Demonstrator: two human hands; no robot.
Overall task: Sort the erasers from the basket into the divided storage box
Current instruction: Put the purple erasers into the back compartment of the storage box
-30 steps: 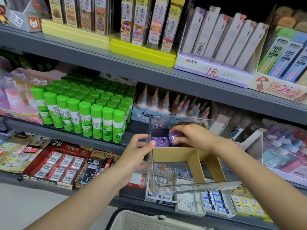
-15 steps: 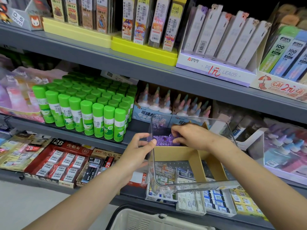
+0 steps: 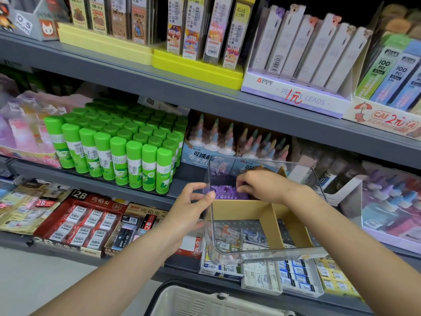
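Observation:
I hold a clear plastic storage box (image 3: pixel 230 238) with brown cardboard dividers (image 3: pixel 271 224) up in front of the shelves. My left hand (image 3: pixel 190 202) grips its left wall, thumb over the rim. Several purple wrapped erasers (image 3: pixel 222 192) lie in the back-left compartment. My right hand (image 3: pixel 262 187) reaches down into that compartment, its bent fingertips resting on the erasers; no eraser shows lifted between them. The near compartments show only the clear floor. The white basket (image 3: pixel 200 302) sits below at the bottom edge, its contents out of sight.
Grey store shelves (image 3: pixel 205 92) hold green glue sticks (image 3: pixel 118 156), glue bottles, pencil-lead packs above, and boxed erasers (image 3: pixel 86 222) on the lower shelf under the box. A pale floor shows at the lower left.
My right hand carried a purple eraser down into the back-left compartment and now rests on the pile. The left hand and box stayed put.

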